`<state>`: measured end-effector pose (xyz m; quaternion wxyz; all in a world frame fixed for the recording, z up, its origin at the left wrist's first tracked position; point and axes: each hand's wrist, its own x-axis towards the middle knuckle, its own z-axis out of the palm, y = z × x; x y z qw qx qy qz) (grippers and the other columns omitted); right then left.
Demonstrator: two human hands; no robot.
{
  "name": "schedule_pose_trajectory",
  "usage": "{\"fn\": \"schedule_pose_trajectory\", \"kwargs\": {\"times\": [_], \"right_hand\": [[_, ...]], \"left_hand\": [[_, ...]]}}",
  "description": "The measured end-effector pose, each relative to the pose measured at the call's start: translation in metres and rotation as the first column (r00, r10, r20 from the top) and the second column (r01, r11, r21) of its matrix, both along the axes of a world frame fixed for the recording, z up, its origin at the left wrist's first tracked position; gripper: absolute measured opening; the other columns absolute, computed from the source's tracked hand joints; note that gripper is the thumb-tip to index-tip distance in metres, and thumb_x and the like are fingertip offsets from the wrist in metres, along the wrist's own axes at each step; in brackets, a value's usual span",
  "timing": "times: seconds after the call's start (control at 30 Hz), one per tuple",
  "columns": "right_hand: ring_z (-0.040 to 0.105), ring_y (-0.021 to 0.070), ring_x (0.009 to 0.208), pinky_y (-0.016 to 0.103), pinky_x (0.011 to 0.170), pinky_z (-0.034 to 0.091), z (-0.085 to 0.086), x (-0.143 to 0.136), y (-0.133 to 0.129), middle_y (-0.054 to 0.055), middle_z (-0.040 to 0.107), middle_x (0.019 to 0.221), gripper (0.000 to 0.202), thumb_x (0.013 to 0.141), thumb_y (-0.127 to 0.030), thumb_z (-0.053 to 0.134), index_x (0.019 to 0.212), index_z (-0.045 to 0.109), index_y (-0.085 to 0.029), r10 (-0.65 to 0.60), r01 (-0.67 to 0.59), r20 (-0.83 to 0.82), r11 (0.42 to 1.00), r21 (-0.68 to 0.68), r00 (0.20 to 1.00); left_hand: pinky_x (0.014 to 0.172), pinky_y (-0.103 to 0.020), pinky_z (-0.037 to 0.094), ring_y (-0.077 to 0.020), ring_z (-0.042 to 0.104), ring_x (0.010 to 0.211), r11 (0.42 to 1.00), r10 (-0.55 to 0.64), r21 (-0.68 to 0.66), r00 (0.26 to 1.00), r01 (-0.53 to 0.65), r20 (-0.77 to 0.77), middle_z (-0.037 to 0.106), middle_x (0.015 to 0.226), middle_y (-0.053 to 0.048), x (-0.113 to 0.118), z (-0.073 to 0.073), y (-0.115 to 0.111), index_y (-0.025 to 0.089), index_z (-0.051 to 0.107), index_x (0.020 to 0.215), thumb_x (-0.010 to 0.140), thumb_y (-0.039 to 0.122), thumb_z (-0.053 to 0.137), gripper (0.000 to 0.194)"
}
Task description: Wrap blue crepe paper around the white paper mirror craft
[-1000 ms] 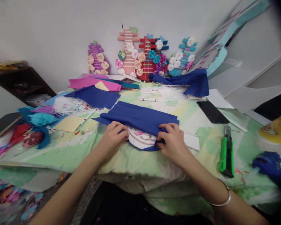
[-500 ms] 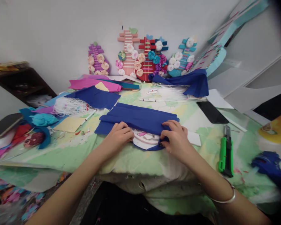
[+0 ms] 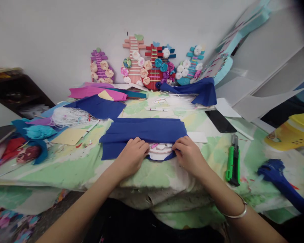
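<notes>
A plain white wall (image 3: 53, 30) stands behind a work table (image 3: 66, 172) draped in a pale green cloth. A dark wooden shelf (image 3: 17, 91) sits at left. White boards (image 3: 268, 57) lean at right.

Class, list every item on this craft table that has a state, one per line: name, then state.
blue fabric: folded in pleats, pinched by both hands
left hand: gripping fabric edge
right hand: gripping fabric edge
white disc: mostly covered by fabric
green utility knife: lying flat, untouched
</notes>
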<state>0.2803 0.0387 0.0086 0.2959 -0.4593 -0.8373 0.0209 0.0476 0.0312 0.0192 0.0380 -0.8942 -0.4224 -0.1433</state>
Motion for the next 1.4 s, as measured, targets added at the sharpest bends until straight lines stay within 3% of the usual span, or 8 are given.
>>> {"fn": "schedule_pose_trajectory", "kwargs": {"times": [0.2,0.33,0.5,0.63,0.9,1.07,1.27,1.4], "right_hand": [[0.056,0.0218,0.082,0.036,0.075,0.049,0.0,-0.003,-0.015,0.011,0.064,0.084,0.019,0.084,-0.009,0.049,0.082,0.068,-0.012,0.058,-0.058,0.002,0.998,0.038,0.998],[0.056,0.0244,0.09,0.039,0.081,0.049,-0.001,-0.008,-0.026,0.013,0.064,0.093,0.014,0.083,-0.02,0.059,0.09,0.067,-0.012,0.067,-0.069,0.028,0.997,0.046,0.997],[0.055,0.0259,0.09,0.039,0.079,0.049,-0.003,-0.018,-0.031,0.013,0.063,0.09,0.017,0.079,-0.023,0.065,0.09,0.066,-0.01,-0.026,0.023,0.073,0.999,0.043,0.997],[0.055,0.024,0.083,0.037,0.074,0.047,-0.003,-0.022,-0.029,0.01,0.062,0.082,0.014,0.081,-0.026,0.064,0.08,0.066,-0.012,-0.08,0.077,0.081,0.996,0.045,0.993],[0.053,0.022,0.08,0.033,0.071,0.044,-0.001,-0.025,-0.026,0.006,0.061,0.079,0.007,0.076,-0.021,0.07,0.074,0.066,-0.015,-0.145,0.148,0.067,0.988,-0.035,0.987],[0.053,0.0223,0.079,0.033,0.068,0.043,0.003,-0.028,-0.025,0.005,0.063,0.079,0.005,0.075,-0.021,0.07,0.074,0.066,-0.017,-0.179,0.187,0.122,0.981,-0.06,0.976],[0.061,0.0199,0.08,0.03,0.074,0.047,0.019,-0.006,-0.012,0.003,0.069,0.082,0.007,0.078,-0.014,0.065,0.08,0.069,-0.019,-0.038,0.043,0.035,0.985,-0.164,0.999],[0.064,0.0198,0.088,0.031,0.081,0.047,0.038,0.016,0.015,0.004,0.072,0.094,0.019,0.079,-0.01,0.059,0.092,0.07,-0.019,-0.113,0.108,-0.035,0.987,-0.12,0.993]], "left_hand": [[0.071,-0.034,0.035,-0.0207,0.042,0.081,0.994,-0.037,0.101,0.998,0.031,0.051,0.054,0.087,-0.009,0.002,-0.001,-0.008,0.015,0.054,0.083,0.088,0.009,0.04,0.016],[0.071,-0.034,0.034,-0.0203,0.045,0.08,0.994,-0.101,0.05,0.994,0.1,0.027,0.055,0.085,-0.007,0.003,-0.001,-0.015,0.015,0.055,0.088,0.089,0.014,0.04,0.015],[0.074,-0.035,0.034,-0.0219,0.046,0.084,0.992,-0.116,0.061,0.992,0.112,0.051,0.056,0.09,-0.009,0.004,-0.004,-0.014,0.014,0.056,0.09,0.089,0.036,0.05,0.023],[0.072,-0.033,0.033,-0.0198,0.044,0.08,0.993,-0.098,0.073,0.991,0.092,0.09,0.057,0.084,-0.007,0.005,-0.009,-0.009,0.014,0.057,0.082,0.092,0.029,0.046,0.021],[0.073,-0.031,0.036,-0.0178,0.049,0.081,0.975,0.079,-0.223,0.943,-0.006,0.322,0.061,0.078,-0.001,0.01,-0.006,-0.002,0.018,0.06,0.071,0.08,0.014,0.061,0.009],[0.069,-0.029,0.038,-0.0178,0.051,0.076,0.945,0.182,-0.317,0.931,-0.078,0.316,0.061,0.072,-0.001,0.016,0.002,0.001,0.018,0.061,0.065,0.073,0.011,0.064,0.011],[0.072,-0.032,0.04,-0.0189,0.052,0.079,0.975,0.139,-0.212,0.931,-0.068,0.338,0.063,0.076,-0.002,0.011,-0.002,-0.001,0.018,0.064,0.071,0.076,0.017,0.066,0.007],[0.076,-0.034,0.042,-0.0192,0.054,0.082,0.994,0.107,-0.058,0.889,-0.091,0.445,0.064,0.082,-0.004,-0.001,-0.001,-0.004,0.017,0.064,0.079,0.084,0.02,0.058,0.008]]}}
